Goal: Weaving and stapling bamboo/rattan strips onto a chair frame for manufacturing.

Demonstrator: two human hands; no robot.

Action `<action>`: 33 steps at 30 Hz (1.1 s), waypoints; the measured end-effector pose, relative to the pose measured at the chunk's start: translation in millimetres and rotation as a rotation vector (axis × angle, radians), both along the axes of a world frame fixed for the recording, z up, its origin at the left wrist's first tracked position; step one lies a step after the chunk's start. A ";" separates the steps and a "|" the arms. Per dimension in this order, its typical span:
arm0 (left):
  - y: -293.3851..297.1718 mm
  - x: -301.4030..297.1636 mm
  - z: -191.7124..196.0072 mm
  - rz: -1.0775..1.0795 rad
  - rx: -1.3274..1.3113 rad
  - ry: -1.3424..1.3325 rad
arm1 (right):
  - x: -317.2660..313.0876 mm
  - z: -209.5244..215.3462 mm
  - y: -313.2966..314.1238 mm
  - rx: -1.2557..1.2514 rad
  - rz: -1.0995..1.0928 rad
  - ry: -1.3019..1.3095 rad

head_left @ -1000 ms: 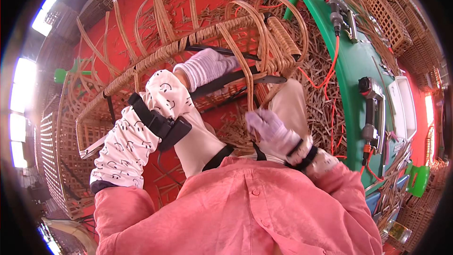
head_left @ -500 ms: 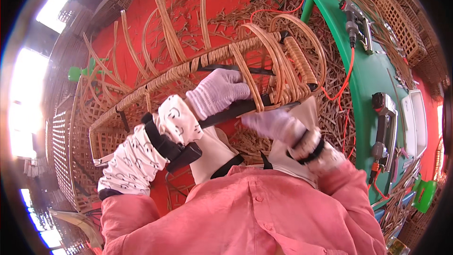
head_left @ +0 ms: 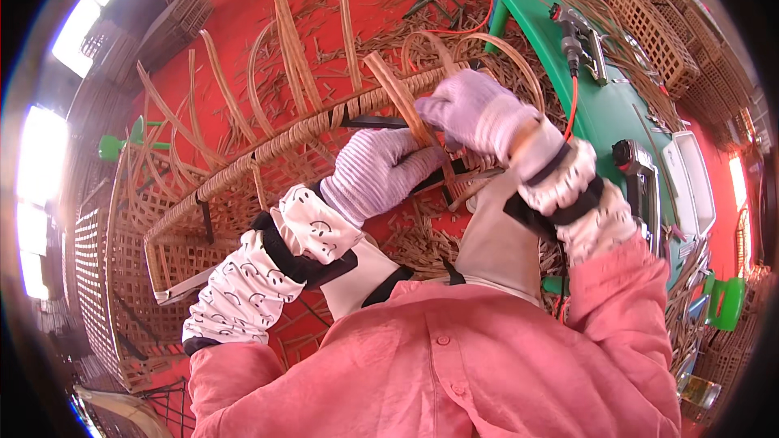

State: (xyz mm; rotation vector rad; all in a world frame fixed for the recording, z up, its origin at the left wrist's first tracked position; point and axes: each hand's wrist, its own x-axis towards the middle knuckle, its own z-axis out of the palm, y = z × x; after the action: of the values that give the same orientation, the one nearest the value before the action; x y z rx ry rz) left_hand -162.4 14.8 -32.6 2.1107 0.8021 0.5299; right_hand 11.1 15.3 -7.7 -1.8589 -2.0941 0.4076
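Observation:
A half-woven wicker frame (head_left: 268,150) on a black metal skeleton lies across my lap, with loose cane ends sticking up. My left hand (head_left: 377,172), in a pale purple knit glove, presses on the black frame bar beside the woven rim. My right hand (head_left: 475,113), gloved the same way, is closed on a flat rattan strip (head_left: 398,93) that bends up over the rim. Both forearms wear white patterned sleeve covers with black straps.
A green table (head_left: 604,109) at the right carries power tools and a red cable (head_left: 574,105). Woven panels (head_left: 649,24) are stacked at the far right. Cane offcuts litter the red floor (head_left: 243,8). A woven lattice panel (head_left: 105,276) lies at my left.
Both hands have risen and come together at the woven rim. My right hand moved up from my lap and took hold of the rattan strip. The view has tilted.

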 end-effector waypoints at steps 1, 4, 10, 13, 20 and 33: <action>-0.2 3.0 -4.7 -0.034 0.095 -0.079 | 3.4 -2.0 9.5 -0.074 0.158 -0.114; -0.4 5.2 -8.1 -0.051 0.126 -0.211 | 4.3 -1.9 18.4 -0.123 0.503 -0.246; 2.1 2.6 6.1 0.158 -0.300 -0.344 | 3.9 5.4 -5.4 -0.466 0.048 0.283; -4.5 2.0 13.3 0.143 -0.360 -0.511 | 8.2 2.0 -18.8 -0.402 0.071 0.273; -9.3 -8.3 2.8 -0.618 0.580 -0.198 | 12.4 -9.0 -63.0 0.210 0.198 0.155; -37.2 -7.1 -12.6 -0.600 1.030 0.259 | -6.7 -6.6 -71.7 0.103 0.329 -0.237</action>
State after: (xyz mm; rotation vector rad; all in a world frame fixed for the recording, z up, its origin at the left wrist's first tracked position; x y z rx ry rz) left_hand -169.5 -22.4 -45.2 3.2312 -0.0911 0.3623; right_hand 4.4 -56.4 -14.3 -1.5725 -2.5385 0.1520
